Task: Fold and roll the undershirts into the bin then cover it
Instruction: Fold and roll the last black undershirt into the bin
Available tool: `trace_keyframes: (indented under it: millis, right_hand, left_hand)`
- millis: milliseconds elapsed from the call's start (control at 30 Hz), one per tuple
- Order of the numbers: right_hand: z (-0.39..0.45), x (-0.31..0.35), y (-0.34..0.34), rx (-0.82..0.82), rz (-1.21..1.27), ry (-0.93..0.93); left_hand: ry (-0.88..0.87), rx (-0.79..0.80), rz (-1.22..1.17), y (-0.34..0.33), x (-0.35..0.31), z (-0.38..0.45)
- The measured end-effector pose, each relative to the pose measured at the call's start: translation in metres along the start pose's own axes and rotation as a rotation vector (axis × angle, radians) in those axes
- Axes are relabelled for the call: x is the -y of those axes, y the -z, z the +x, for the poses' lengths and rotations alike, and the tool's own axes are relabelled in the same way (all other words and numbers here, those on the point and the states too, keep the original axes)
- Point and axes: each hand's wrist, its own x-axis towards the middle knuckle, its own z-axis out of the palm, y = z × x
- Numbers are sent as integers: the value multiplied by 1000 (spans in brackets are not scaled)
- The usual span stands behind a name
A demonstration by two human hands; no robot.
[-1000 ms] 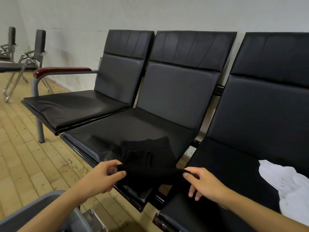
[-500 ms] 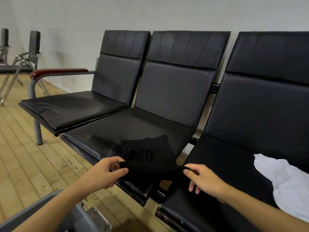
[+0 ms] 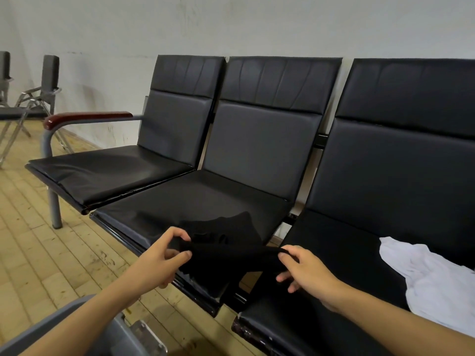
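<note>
A black undershirt (image 3: 226,242) lies on the front of the middle bench seat (image 3: 195,201), its near edge lifted and stretched taut. My left hand (image 3: 164,255) pinches that edge at its left end. The right end is pinched by my right hand (image 3: 303,271) between thumb and forefinger. A white undershirt (image 3: 431,276) lies crumpled on the right seat (image 3: 347,242). The grey bin (image 3: 120,335) shows only its rim and a latch at the bottom left, partly behind my left forearm.
The three-seat black bench stands against a white wall, with a wooden armrest (image 3: 87,118) at its left end. Metal-framed chairs (image 3: 30,98) stand far left. Wooden plank floor (image 3: 51,263) lies in front of the bench.
Both hands have raised the shirt's near edge a little and moved it slightly away from me over the seat. The grips are unchanged.
</note>
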Motion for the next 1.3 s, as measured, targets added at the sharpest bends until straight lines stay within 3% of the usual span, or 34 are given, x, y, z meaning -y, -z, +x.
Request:
trace_keyframes:
  millis: [100, 333, 433, 600, 733, 933, 1133, 1300]
  right_hand:
    - [13, 7, -11, -12, 171, -99]
    - [37, 10, -13, 25, -52, -10]
    - [44, 12, -7, 20, -76, 5]
    - [47, 12, -2, -21, -71, 93]
    - [39, 8, -5, 28, -51, 162]
    - [37, -6, -6, 80, -27, 198]
    - [34, -19, 5, 249, -139, 221]
    - [32, -27, 3, 103, -80, 314]
  left_hand:
    - [11, -41, 39, -7, 1, 4]
    - [59, 96, 58, -7, 4, 6]
    - [60, 2, 155, -8, 17, 5]
    - [21, -45, 81, -3, 31, -1]
    - [-47, -21, 132, -2, 33, -3]
    - [5, 59, 142, -4, 43, -6]
    - [-50, 3, 258, -7, 54, -4]
    - [-146, -113, 385, -11, 48, -6]
